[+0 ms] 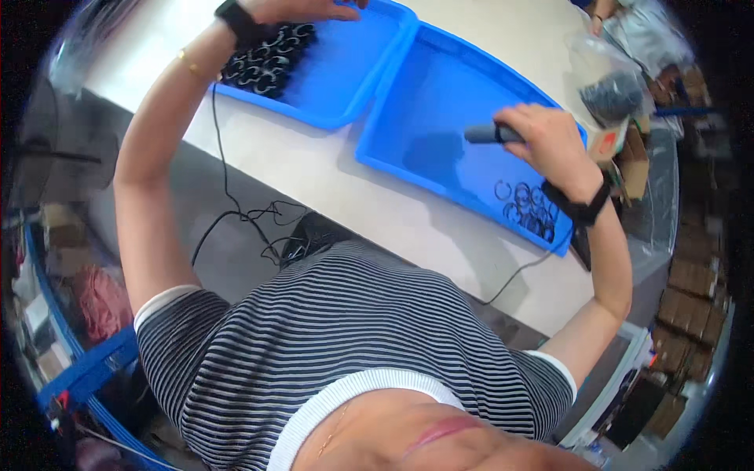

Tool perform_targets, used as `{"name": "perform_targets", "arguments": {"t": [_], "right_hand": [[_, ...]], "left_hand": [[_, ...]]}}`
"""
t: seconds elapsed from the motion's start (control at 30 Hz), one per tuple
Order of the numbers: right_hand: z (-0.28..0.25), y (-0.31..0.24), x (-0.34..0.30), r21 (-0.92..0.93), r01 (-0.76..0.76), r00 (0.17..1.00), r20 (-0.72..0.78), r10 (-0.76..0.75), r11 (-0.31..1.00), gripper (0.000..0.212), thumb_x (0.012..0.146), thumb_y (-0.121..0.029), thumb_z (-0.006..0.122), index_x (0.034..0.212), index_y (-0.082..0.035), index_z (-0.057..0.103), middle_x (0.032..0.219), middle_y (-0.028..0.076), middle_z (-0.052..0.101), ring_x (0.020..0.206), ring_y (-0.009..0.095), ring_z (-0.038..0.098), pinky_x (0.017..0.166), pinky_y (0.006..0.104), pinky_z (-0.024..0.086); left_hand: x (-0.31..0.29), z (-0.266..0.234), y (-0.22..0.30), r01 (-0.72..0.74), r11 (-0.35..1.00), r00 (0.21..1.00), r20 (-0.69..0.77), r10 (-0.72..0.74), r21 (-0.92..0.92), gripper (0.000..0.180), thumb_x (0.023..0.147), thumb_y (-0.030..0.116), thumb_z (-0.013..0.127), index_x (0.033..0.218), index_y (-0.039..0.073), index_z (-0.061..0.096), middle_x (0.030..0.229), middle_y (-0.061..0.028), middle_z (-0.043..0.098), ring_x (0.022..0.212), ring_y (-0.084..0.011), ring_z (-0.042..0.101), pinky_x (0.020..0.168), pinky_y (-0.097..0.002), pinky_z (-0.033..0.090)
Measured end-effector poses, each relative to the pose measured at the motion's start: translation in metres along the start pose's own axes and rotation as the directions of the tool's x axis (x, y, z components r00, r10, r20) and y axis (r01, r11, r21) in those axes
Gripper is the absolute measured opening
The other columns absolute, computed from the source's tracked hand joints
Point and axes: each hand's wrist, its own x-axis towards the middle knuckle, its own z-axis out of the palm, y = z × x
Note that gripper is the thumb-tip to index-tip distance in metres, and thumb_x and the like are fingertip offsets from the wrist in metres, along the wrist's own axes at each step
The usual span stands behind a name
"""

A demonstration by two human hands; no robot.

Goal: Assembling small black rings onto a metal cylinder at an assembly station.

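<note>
I'm gripping a grey cylinder (481, 134) in my right hand (552, 140) over the right tray (459, 82), apparently mid-handling; moving it calls for steadiness. My left hand (302, 9) is hovering over the left tray (349, 67), hold unclear.

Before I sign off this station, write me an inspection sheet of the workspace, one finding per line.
Surface: white table, bearing a left blue tray and a right blue tray.
Job's things: many dark rings in the left tray; a smaller cluster of rings in the right one.
Clutter: clear bag with dark contents and a cardboard box, beside the right tray.
Hands: left hand at the left tray, partly out of frame, grip unclear; right hand holding a grey cylinder above the right tray.
Cables: dark cables tangled off the table's near edge; thin cable near the right forearm.
Surroundings: stacked cartons at right, blue frame at left.
</note>
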Motion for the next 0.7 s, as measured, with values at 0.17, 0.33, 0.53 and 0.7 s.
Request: {"name": "perform_targets", "arguments": {"t": [0.17,0.33,0.53,0.7], "right_hand": [[0.007,0.027,0.038,-0.057,-0.021,0.995,0.100,0.026,0.998,0.035,0.070,-0.011,0.081,0.101,-0.011,0.064,0.089,0.010,0.069,0.085,0.033,0.068,0.073,0.0442,0.052],[0.011,0.039,0.060,-0.146,-0.065,0.967,0.236,0.098,0.987,0.033,0.070,-0.011,0.082,0.099,-0.010,0.067,0.089,0.011,0.071,0.086,0.034,0.068,0.076,0.0449,0.052],[0.012,0.041,0.082,-0.133,-0.132,0.926,0.337,0.170,0.982,0.039,0.066,-0.014,0.085,0.101,-0.009,0.069,0.092,0.011,0.072,0.094,0.032,0.069,0.081,0.0434,0.053],[0.007,0.035,0.091,-0.182,-0.158,0.892,0.394,0.219,0.971,0.049,0.065,-0.015,0.086,0.110,-0.010,0.068,0.096,0.012,0.073,0.099,0.033,0.069,0.086,0.0442,0.053]], "left_hand": [[-0.009,0.020,0.038,-0.128,0.989,0.992,0.002,0.129,-0.074,0.026,0.085,0.015,0.074,0.106,0.003,0.066,0.103,-0.0148,0.069,0.097,-0.0311,0.067,0.084,-0.0415,0.053],[-0.008,0.050,0.089,-0.164,0.969,0.966,0.170,0.196,-0.185,0.030,0.084,0.014,0.075,0.109,0.001,0.064,0.104,-0.0153,0.066,0.098,-0.0369,0.064,0.086,-0.0447,0.051],[-0.005,0.072,0.107,-0.197,0.948,0.938,0.234,0.256,-0.250,0.032,0.084,0.017,0.075,0.109,0.001,0.064,0.105,-0.0151,0.067,0.100,-0.0366,0.064,0.088,-0.0453,0.051],[-0.001,0.080,0.113,-0.167,0.942,0.932,0.265,0.247,-0.291,0.034,0.083,0.018,0.076,0.110,0.001,0.064,0.106,-0.0152,0.068,0.102,-0.0360,0.064,0.088,-0.0454,0.051]]}}
